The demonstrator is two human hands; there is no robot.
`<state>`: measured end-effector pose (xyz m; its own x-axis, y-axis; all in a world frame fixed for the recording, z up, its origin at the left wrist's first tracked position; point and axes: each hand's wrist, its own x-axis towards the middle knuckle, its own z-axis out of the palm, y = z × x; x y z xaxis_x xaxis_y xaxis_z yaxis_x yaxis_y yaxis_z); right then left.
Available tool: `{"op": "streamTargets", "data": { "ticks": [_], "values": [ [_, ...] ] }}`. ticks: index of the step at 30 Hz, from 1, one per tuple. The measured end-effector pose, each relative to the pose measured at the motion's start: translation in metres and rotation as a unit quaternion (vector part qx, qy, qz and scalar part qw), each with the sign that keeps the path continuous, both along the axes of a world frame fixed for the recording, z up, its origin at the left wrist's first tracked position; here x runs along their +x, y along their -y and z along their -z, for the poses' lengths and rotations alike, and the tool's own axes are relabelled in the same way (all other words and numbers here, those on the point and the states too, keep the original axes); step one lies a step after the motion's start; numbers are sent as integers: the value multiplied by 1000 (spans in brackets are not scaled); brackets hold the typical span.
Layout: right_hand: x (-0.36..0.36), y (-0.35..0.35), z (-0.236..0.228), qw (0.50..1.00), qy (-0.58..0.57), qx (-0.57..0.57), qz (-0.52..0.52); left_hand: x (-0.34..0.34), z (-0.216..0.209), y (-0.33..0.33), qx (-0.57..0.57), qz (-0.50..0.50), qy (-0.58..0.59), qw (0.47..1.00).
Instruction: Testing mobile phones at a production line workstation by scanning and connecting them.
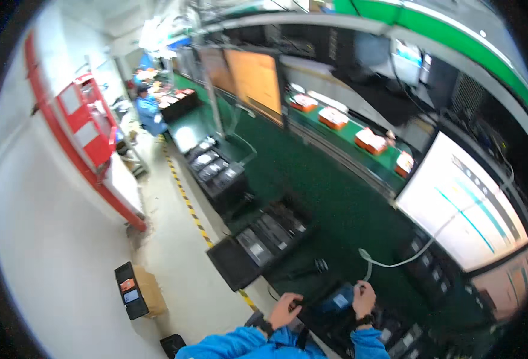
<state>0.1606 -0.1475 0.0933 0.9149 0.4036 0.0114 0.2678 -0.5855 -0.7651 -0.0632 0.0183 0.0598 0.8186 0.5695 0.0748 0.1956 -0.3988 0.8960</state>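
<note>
At the near edge of the green bench, my right hand (364,300) is closed around the end of a white cable (389,264). The cable loops up across the front of a lit monitor. Just left of that hand, a dark flat device with a bluish face (339,300) lies on the bench, its details blurred. My left hand (284,310) is at the device's left side with curled fingers. Something small and dark shows at its fingertips, too blurred to name.
Black trays of dark devices (261,239) and a second tray group (216,170) line the bench's left side. Monitors (464,206) stand along the back, with orange bins (370,141) on a shelf. A cardboard box (150,293) sits on the floor. A person in blue (148,110) works farther off.
</note>
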Motion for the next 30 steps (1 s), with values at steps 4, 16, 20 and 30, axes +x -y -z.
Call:
{"op": "streamTargets", "data": {
  "ticks": [4, 16, 20, 30],
  "values": [
    [-10, -19, 43, 973, 189, -107, 83, -89, 58, -11, 35, -102, -125, 986],
    [-244, -165, -7, 901, -237, 110, -347, -274, 150, -81, -172, -186, -148, 956],
    [-306, -249, -16, 793, -404, 143, -433, -325, 142, -125, -173, -231, -113, 951],
    [-411, -413, -19, 763, -343, 36, -547, -378, 157, -304, -175, -311, -43, 933]
  ]
}}
